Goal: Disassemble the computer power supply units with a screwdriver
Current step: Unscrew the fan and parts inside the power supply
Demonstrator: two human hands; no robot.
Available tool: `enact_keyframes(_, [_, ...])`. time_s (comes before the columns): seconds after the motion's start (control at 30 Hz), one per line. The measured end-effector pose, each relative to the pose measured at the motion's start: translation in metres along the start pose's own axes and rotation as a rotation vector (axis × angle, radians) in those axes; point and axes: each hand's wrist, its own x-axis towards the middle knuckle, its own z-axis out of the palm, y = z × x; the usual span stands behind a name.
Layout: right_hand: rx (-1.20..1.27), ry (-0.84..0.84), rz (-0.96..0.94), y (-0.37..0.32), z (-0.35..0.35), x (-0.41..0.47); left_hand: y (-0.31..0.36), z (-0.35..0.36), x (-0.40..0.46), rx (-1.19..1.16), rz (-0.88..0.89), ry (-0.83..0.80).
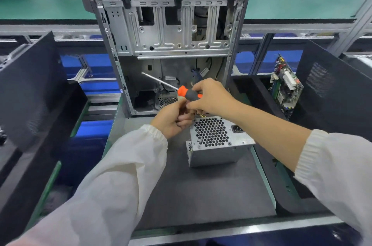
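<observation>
A silver power supply unit (216, 141) with a honeycomb fan grille lies on the dark mat in front of an open computer case (165, 44). My right hand (211, 96) grips the orange and grey handle of a screwdriver (186, 92), whose shaft points up and left into the case. My left hand (173, 119) is curled just below it, fingers pinching something small by the unit's cables; what it holds is hidden. Yellow wires show between the hands and the unit.
Black mesh bins stand at left (34, 92) and right (330, 92); a green circuit board (286, 86) leans in the right one. Blue crates sit under a green conveyor (44, 4) behind the case. The grey mat (201, 189) lies in front.
</observation>
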Motion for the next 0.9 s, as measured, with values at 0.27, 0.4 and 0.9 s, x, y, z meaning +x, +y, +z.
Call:
enact_keyframes(0.27, [0.134,-0.218,0.051,0.023,-0.031,-0.024,-0.026,-0.001,-0.033,1.015,0.556,0.287])
enact_keyframes(0.4, [0.175,-0.052,0.049,0.045,-0.044,-0.043,-0.045,0.016,-0.044,1.489,0.71,0.279])
enact_keyframes(0.9, [0.426,0.583,-0.265,0.026,-0.063,-0.093,-0.068,-0.023,-0.052,1.006,0.386,0.299])
